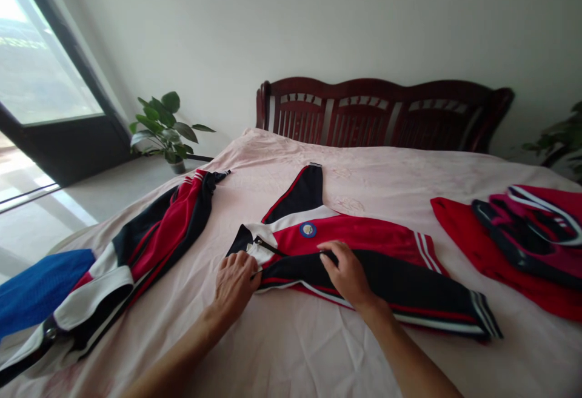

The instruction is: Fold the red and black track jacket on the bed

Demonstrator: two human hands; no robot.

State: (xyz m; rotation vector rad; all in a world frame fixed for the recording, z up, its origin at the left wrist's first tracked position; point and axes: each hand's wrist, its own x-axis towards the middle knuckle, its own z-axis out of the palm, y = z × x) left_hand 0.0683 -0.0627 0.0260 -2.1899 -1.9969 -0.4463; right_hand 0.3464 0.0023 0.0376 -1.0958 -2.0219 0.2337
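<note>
A red, navy and white track jacket [309, 223] lies spread on the bed, its round blue badge [308, 229] facing up. One navy sleeve [404, 283] is folded across the front, its striped cuff to the right; the other sleeve [300, 189] points toward the headboard. At the collar end, my left hand [237, 283] has its fingers curled over the jacket's shoulder, closed on the fabric. My right hand [345, 272] is on the folded sleeve, thumb and forefinger bent around the cloth. Its other fingers are partly hidden.
On the left of the pink-sheeted bed [309, 355] lie another track jacket [168, 234] and blue cloth [45, 283]. Folded red clothes [468, 228] sit at the right. Beyond are a wooden headboard [364, 113] and a potted plant [163, 125].
</note>
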